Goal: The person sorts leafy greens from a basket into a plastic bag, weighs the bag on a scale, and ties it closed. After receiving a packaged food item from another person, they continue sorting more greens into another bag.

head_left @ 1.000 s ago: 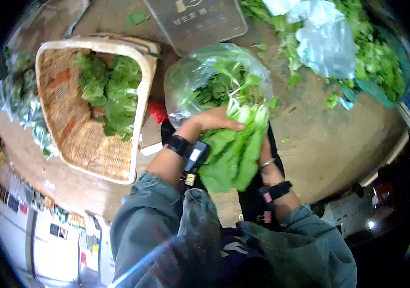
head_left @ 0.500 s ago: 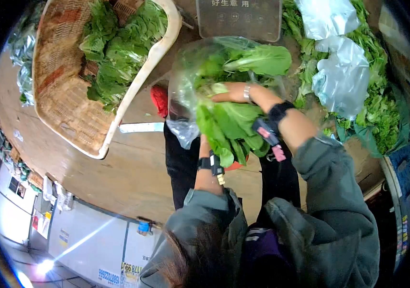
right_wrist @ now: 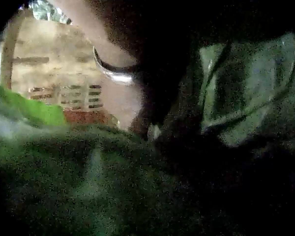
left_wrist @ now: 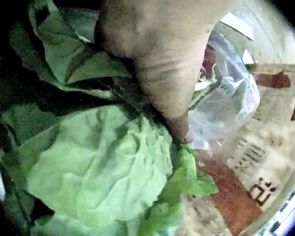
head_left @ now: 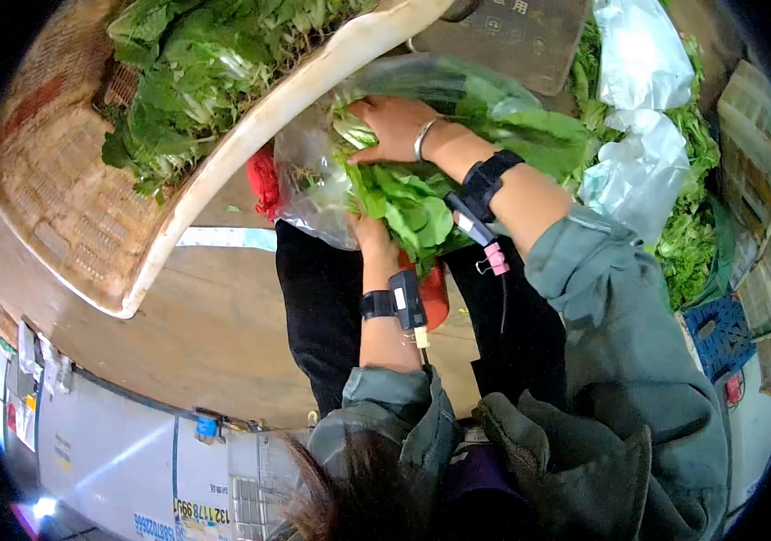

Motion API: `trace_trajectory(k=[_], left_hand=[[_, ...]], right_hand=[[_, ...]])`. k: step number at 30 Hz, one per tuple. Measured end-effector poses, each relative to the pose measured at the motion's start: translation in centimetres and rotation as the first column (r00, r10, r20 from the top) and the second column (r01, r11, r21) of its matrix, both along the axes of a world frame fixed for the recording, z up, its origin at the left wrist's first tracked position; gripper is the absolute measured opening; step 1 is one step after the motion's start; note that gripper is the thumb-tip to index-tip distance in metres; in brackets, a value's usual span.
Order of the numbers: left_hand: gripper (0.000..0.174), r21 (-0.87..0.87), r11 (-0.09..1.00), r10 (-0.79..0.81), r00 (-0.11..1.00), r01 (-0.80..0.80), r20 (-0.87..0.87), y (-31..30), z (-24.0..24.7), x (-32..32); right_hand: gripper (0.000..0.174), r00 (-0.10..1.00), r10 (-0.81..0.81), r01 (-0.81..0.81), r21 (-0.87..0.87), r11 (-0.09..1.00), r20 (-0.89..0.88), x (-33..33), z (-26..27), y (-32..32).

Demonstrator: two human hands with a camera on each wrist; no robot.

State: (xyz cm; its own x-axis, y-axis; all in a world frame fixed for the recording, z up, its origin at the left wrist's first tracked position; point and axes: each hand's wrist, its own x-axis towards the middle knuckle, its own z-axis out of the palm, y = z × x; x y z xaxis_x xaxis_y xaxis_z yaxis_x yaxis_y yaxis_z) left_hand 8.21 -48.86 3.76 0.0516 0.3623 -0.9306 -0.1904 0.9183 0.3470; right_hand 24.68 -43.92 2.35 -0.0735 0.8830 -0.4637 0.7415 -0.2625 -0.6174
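I find the right hand [head_left: 396,129] over leafy greens [head_left: 410,206], grasping their pale end; left hand [head_left: 372,236] touches them, its grip I cannot tell.

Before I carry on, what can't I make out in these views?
- Left hand: most fingers hidden behind leafy greens, head view.
- Right hand: fingertips lost in darkness, right wrist view.
- Basket: upper part cut off by top edge, head view.
- Dark panel: likewise cut off, head view.
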Motion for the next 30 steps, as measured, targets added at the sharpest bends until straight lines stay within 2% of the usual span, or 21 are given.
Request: trace_trajectory(k=[1,3,4,5,7,8,9,10,13,14,15,17,19,20,21,23,25,26,27,29,30], left_hand=[[0.044,0.082,0.996,0.034,0.997,-0.040,0.068,-0.6,-0.8,0.1],[0.045,-0.023,0.998,0.050,0.984,-0.054,-0.173,-1.8,-2.6,0.6],[0.046,0.203,0.970,-0.089,0.972,0.134,-0.216,-4.1,-6.2,-0.7],[0.044,0.261,0.952,-0.097,0.968,0.158,-0.232,-4.5,-7.3,-0.7],[0.047,0.216,0.970,-0.145,0.979,0.112,0.141,-6.6,-11.2,-4.8],[0.047,0.208,0.972,-0.143,0.980,0.113,0.136,-6.7,-11.0,-5.5],[0.045,0.142,0.989,-0.046,0.992,0.030,0.113,-6.5,-10.6,-6.1],[0.044,0.083,0.995,0.051,0.995,-0.059,0.091,-6.3,-10.5,-6.5],[0.040,-0.076,0.944,0.322,0.947,-0.321,0.004,-4.0,-8.4,-6.2],[0.041,-0.069,0.940,-0.339,0.899,0.333,-0.276,-1.6,-5.3,-4.9],[0.042,-0.237,0.527,-0.794,0.374,0.816,-0.479,1.1,-1.3,-3.6],[0.040,-0.080,0.837,-0.512,0.723,0.541,-0.463,3.9,3.0,-4.2],[0.035,0.041,0.592,-0.553,0.443,0.805,-0.706,4.8,2.7,-8.2],[0.033,0.229,0.418,-0.463,0.423,0.879,-0.778,4.8,2.8,-9.4],[0.033,0.122,0.484,-0.537,0.405,0.867,-0.740,5.6,5.8,-7.8],[0.040,0.173,0.216,-0.422,0.252,0.961,-0.871,5.6,8.2,-6.0],[0.048,0.403,0.249,-0.356,0.471,0.881,-0.807,6.2,10.3,-1.2],[0.052,0.416,0.221,-0.378,0.471,0.882,-0.797,6.6,10.2,0.0],[0.049,0.616,0.325,-0.329,0.697,0.717,-0.638,6.6,9.0,1.4],[0.048,0.691,0.541,-0.328,0.877,0.479,-0.351,7.5,12.6,5.3],[0.049,0.736,0.577,-0.290,0.931,0.355,-0.222,7.1,13.1,5.9]], right_hand=[[0.081,0.999,0.037,-0.037,-0.012,0.999,-0.017,0.6,-0.2,0.5],[0.081,0.996,0.094,-0.094,-0.187,0.978,-0.008,2.0,0.0,1.3],[0.081,0.996,0.092,-0.092,-0.188,0.978,-0.011,1.7,0.1,1.2],[0.081,0.991,0.127,-0.113,-0.236,0.965,0.044,1.5,0.2,1.2],[0.082,0.981,0.166,-0.132,-0.288,0.949,0.099,1.0,1.5,1.4],[0.083,0.967,0.159,-0.075,-0.376,0.924,0.197,0.3,3.3,1.7],[0.084,0.943,0.161,-0.013,-0.451,0.892,0.291,-0.4,5.2,1.8],[0.091,0.968,0.073,0.061,-0.512,0.857,0.239,-0.9,6.9,1.8],[0.092,0.976,0.128,-0.010,-0.550,0.835,0.177,-3.2,9.2,-1.0],[0.089,0.971,0.103,0.024,-0.521,0.853,0.215,-4.3,8.0,-2.5],[0.089,0.971,0.098,0.030,-0.519,0.855,0.217,-4.8,6.2,-4.2],[0.082,0.897,0.183,-0.071,-0.276,0.958,0.403,-4.9,3.4,-7.3],[0.078,0.951,0.115,-0.067,-0.172,0.983,0.289,-3.5,3.9,-7.8],[0.083,0.941,0.134,-0.093,-0.143,0.985,0.312,-3.6,3.2,-8.3],[0.088,0.930,0.148,-0.115,-0.115,0.987,0.337,-3.7,3.0,-8.4],[0.088,0.935,0.202,-0.156,-0.176,0.972,0.291,-4.8,3.9,-7.8],[0.075,0.961,0.220,-0.178,-0.237,0.955,0.168,-5.9,4.0,-7.6],[0.061,0.966,0.207,-0.176,-0.193,0.965,0.154,-6.6,3.6,-8.2],[0.051,0.970,0.192,-0.170,-0.149,0.974,0.149,-7.0,3.0,-8.7],[0.051,0.964,0.221,-0.205,-0.119,0.972,0.146,-7.2,2.0,-9.2],[0.051,0.945,0.253,-0.237,-0.098,0.966,0.208,-6.6,1.2,-9.2]])
